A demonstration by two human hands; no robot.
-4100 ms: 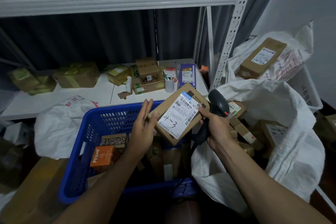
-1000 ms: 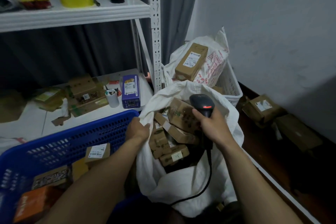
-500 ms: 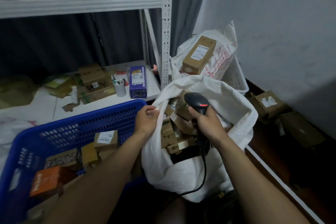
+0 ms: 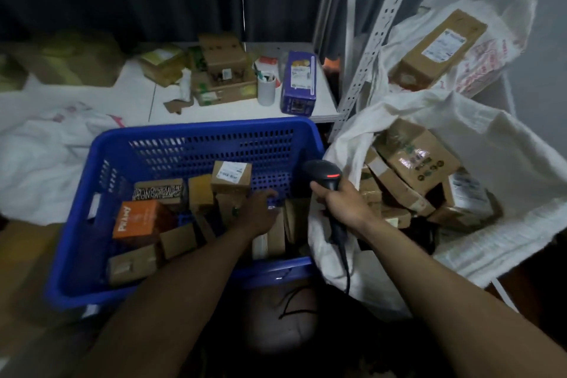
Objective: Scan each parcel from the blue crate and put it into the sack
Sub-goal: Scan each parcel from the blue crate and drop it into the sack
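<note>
The blue crate (image 4: 208, 129) stands in front of me with several parcels inside, among them an orange box (image 4: 138, 219) and a labelled brown box (image 4: 230, 176). My left hand (image 4: 260, 212) reaches into the crate's right side, fingers stretched over a brown parcel (image 4: 276, 236); whether it touches is blurred. My right hand (image 4: 342, 202) grips the black scanner (image 4: 325, 174) between the crate and the sack, its cable hanging down. The white sack (image 4: 506, 159) gapes open on the right, with several brown parcels (image 4: 414, 159) piled inside.
Behind the crate a low white shelf carries cardboard boxes, a purple box (image 4: 299, 83) and a white cup (image 4: 266, 88). A white shelf upright (image 4: 368, 49) rises at the right. Behind it, a second sack holds a long brown box (image 4: 438, 47). A flat white sack (image 4: 40, 156) lies left.
My left hand has let go of the sack's rim and moved left into the crate. The view has swung left, and the scanner hand has come down beside the crate's right wall.
</note>
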